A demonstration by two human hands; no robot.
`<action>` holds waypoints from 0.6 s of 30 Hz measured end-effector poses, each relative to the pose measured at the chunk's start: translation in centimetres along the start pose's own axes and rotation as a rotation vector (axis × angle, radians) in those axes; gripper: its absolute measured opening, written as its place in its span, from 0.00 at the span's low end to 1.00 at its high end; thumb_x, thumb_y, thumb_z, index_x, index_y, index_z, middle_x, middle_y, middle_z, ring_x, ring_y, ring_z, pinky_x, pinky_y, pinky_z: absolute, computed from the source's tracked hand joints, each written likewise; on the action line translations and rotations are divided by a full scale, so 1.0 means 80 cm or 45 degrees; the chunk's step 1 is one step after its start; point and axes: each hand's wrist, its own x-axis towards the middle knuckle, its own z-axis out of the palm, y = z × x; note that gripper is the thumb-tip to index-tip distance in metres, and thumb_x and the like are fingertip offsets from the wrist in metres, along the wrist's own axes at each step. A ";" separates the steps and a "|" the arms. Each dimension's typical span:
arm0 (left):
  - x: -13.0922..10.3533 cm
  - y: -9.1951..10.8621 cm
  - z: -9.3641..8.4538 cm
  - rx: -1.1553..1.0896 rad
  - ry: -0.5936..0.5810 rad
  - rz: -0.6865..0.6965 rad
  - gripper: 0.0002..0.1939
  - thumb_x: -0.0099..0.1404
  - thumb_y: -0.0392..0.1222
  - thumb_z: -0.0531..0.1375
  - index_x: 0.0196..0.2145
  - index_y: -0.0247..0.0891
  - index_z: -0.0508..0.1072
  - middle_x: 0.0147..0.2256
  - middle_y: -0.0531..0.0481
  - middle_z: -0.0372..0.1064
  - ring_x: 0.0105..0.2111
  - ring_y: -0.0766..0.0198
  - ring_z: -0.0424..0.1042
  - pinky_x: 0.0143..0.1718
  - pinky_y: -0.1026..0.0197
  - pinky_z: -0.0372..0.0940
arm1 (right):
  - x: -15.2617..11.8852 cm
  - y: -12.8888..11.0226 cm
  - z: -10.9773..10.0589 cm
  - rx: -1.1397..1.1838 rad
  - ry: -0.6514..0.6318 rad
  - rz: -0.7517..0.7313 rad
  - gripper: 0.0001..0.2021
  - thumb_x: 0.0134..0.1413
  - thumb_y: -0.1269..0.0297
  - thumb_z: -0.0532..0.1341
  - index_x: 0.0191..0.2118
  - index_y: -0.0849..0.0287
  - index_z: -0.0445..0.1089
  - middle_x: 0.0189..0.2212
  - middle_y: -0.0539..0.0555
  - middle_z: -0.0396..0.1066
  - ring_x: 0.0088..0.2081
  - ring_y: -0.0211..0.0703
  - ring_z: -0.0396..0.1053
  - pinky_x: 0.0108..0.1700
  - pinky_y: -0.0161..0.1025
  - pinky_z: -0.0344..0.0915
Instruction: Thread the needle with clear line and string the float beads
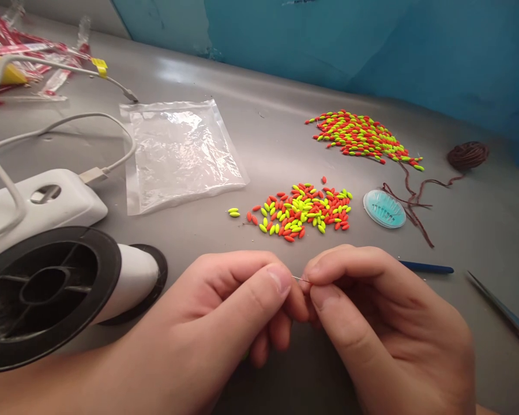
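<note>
Both hands meet low in the middle, fingertips nearly touching. My left hand (237, 305) is closed, with thumb and index finger pinching a thin, shiny needle (300, 279). It spans the small gap toward my right hand (380, 323), whose thumb and index finger are pinched together at its far end. Whether those fingertips grip the needle itself or a fine thread is hidden. Just beyond lies a loose heap of small red and yellow-green oval beads (303, 210). A round turquoise needle case (384, 209) rests to the right of the heap.
Farther back lie strung bead rows (363, 137) and a brown yarn ball (467, 155) with loose strands. At left are a clear plastic bag (181, 155), a large spool (134, 276), a white power strip (64, 199) and cables. A blue-handled tool (428, 267) and scissors (501, 308) lie at right.
</note>
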 end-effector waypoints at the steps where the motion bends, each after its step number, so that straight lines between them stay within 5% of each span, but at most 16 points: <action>1: 0.000 0.000 0.000 0.005 -0.002 -0.003 0.21 0.72 0.57 0.61 0.31 0.39 0.78 0.26 0.56 0.68 0.26 0.78 0.64 0.28 0.78 0.62 | 0.000 0.001 0.000 0.001 -0.004 -0.005 0.11 0.61 0.76 0.63 0.40 0.49 0.73 0.32 0.42 0.75 0.31 0.28 0.74 0.33 0.22 0.70; 18: 0.002 0.000 0.001 -0.016 -0.003 0.005 0.20 0.72 0.56 0.61 0.30 0.38 0.77 0.26 0.56 0.67 0.26 0.77 0.64 0.29 0.77 0.62 | 0.003 -0.002 0.000 -0.036 -0.062 0.007 0.11 0.61 0.77 0.62 0.39 0.49 0.73 0.31 0.43 0.76 0.32 0.30 0.76 0.30 0.23 0.69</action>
